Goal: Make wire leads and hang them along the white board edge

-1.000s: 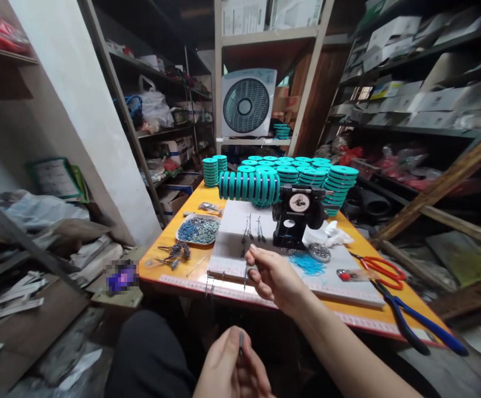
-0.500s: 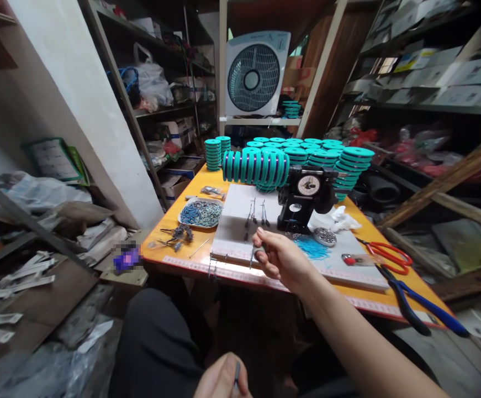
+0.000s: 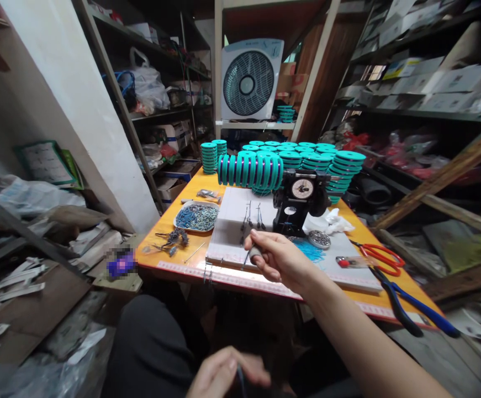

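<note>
My right hand [image 3: 279, 257] is raised over the near edge of the white board [image 3: 230, 215], thumb and forefinger pinched on a thin dark strand [image 3: 246, 260]. A grey rounded piece [image 3: 255, 252] shows at its fingers; whether it is held or worn I cannot tell. Low in front of my lap, my left hand [image 3: 223, 373] is blurred, its fingers closed around a thin dark blue-grey stick [image 3: 241, 378]. Dark slender pieces with wire ends [image 3: 260, 216] lie on the board beyond my right hand. Others [image 3: 207, 272] hang at its front edge.
Teal spools [image 3: 350, 166] stand stacked at the back, with a row on a black winding machine [image 3: 292, 204]. A tray [image 3: 176, 220] of small blue pieces sits left. Red-handled scissors [image 3: 383, 257], blue-handled pliers [image 3: 422, 309] and a dish of metal bits [image 3: 320, 240] lie right.
The view has shifted slightly. My left hand has moved, with its fingers now stretched further right and blurred. The strand at my right hand is tilted more to the left.
</note>
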### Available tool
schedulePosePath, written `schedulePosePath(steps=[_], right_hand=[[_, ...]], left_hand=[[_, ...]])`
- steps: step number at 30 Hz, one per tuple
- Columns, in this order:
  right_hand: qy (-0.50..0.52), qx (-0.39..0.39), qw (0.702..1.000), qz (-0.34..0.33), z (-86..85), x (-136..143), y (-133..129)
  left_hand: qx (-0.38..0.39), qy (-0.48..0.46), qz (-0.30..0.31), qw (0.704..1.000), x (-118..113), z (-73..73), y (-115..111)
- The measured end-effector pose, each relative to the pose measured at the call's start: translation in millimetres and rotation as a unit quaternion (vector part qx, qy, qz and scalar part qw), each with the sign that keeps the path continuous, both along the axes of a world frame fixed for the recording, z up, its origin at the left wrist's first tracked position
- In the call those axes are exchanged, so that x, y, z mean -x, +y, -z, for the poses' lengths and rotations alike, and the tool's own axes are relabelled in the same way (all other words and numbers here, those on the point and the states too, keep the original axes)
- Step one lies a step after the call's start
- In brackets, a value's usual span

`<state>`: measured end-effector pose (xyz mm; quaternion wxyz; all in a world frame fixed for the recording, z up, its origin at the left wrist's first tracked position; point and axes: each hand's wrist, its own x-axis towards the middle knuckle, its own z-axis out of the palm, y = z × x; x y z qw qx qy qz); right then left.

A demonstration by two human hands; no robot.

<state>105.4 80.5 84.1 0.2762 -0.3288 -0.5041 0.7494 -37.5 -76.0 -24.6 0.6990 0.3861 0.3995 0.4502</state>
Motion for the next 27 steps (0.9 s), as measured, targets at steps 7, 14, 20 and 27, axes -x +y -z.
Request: schedulePosePath(steps=[7, 14, 20, 27], right_hand=[[-0.157, -0.132, 0.974, -0.097, -23.4, -4.3, 6.3], [-0.16, -0.144, 0.972, -0.099, -26.3, -3.4, 8.0], [-0.003, 0.008, 0.999, -0.048, -10.0, -0.8, 10.3], [0.132, 0.135, 0.978, 0.091, -18.4, 28.0, 1.3]], left_hand=[[-0.096, -0.048, -0.029, 0.994, 0.7, -57.5, 79.6], [-0.113, -0.003, -0.023, 0.993, -4.3, -80.8, 104.5], [-0.106, -0.033, -0.063, 0.992, -10.0, -73.8, 109.6], [-0.141, -0.095, -0.174, 0.97, -22.1, -69.0, 113.9]])
